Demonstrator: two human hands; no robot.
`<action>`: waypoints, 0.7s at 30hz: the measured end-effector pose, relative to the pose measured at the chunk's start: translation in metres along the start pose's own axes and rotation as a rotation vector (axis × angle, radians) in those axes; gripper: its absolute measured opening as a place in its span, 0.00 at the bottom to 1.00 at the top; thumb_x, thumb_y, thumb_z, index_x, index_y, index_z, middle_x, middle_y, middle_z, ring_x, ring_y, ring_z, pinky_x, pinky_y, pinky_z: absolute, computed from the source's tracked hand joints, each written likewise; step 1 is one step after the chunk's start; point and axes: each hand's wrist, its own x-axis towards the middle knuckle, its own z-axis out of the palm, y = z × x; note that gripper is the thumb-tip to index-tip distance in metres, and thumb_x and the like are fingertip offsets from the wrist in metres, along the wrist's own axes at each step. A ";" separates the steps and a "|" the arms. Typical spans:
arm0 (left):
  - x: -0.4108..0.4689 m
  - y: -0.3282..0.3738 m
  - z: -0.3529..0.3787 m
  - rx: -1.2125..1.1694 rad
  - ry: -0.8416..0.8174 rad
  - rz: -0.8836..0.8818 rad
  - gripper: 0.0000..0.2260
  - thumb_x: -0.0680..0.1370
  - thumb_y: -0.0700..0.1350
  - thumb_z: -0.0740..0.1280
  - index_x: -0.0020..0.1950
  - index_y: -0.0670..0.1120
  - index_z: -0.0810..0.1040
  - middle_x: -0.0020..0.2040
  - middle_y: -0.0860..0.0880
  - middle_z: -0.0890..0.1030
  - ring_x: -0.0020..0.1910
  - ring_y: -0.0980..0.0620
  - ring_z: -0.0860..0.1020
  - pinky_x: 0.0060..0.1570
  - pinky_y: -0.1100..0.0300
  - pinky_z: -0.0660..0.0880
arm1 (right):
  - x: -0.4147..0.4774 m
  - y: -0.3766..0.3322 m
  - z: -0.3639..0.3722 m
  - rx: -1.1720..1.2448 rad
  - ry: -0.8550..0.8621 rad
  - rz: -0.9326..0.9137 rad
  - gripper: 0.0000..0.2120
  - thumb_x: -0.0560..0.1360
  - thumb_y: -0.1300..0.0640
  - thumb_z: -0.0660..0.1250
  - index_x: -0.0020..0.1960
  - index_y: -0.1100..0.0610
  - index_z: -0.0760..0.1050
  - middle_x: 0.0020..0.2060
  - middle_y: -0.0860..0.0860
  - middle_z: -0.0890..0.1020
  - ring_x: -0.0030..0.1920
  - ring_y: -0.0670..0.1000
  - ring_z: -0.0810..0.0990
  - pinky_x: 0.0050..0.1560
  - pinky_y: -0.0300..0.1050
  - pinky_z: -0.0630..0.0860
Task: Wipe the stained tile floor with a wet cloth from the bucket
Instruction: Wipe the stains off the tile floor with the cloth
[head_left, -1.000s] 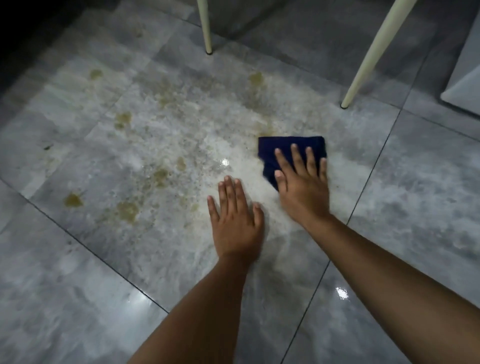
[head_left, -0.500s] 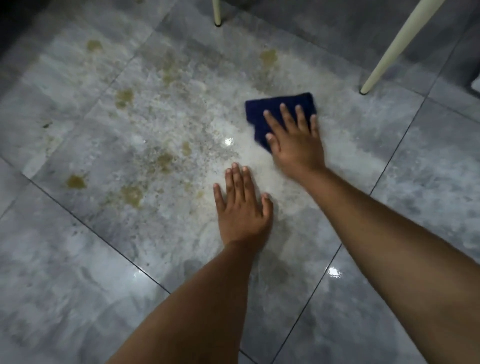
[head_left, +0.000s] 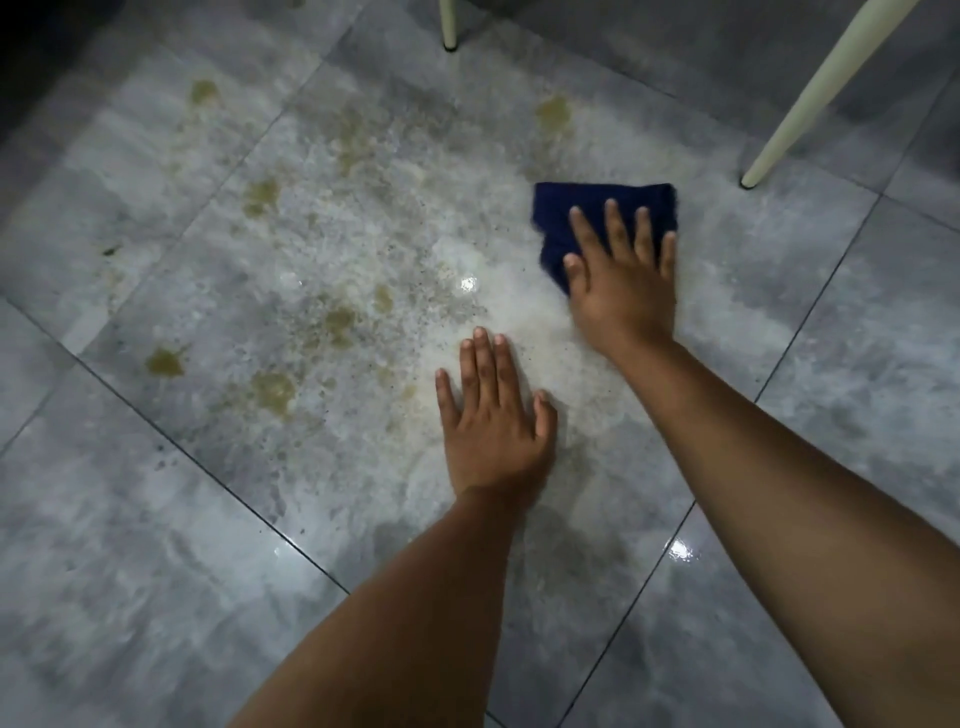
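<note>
Right hand (head_left: 623, 280) flat on seemingly folded cloth (head_left: 587, 208), long axis left-right.

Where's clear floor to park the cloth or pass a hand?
Clean tile right of the right hand, below the near chair leg; also bottom left, below the grout line. Crowded: stains left of the left hand and blue cloth.

dim light, glare spots on wet tile floor (head_left: 857, 322), dark corners, soft focus

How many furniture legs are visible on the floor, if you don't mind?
2: one leg at top centre, one slanted leg at top right, beyond the cloth. Others may lie outside the frame.
</note>
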 end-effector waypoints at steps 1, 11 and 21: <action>-0.001 0.000 0.000 -0.001 0.006 0.003 0.30 0.80 0.55 0.47 0.79 0.44 0.43 0.79 0.46 0.43 0.77 0.51 0.39 0.75 0.44 0.40 | -0.006 0.010 -0.001 0.011 0.033 0.079 0.25 0.82 0.43 0.44 0.78 0.44 0.49 0.78 0.52 0.52 0.77 0.58 0.46 0.75 0.59 0.40; -0.002 -0.001 -0.003 0.004 -0.006 0.007 0.30 0.80 0.56 0.45 0.78 0.44 0.41 0.79 0.46 0.42 0.77 0.52 0.37 0.75 0.45 0.40 | -0.015 -0.014 0.004 -0.029 -0.022 -0.122 0.25 0.82 0.44 0.46 0.78 0.43 0.49 0.78 0.52 0.53 0.77 0.58 0.47 0.75 0.59 0.40; -0.003 -0.002 -0.002 -0.002 -0.021 0.009 0.31 0.81 0.57 0.44 0.78 0.44 0.39 0.79 0.46 0.40 0.76 0.52 0.35 0.75 0.45 0.40 | -0.070 0.019 -0.006 -0.028 -0.024 0.148 0.26 0.81 0.42 0.42 0.78 0.43 0.44 0.78 0.50 0.48 0.77 0.56 0.42 0.74 0.56 0.35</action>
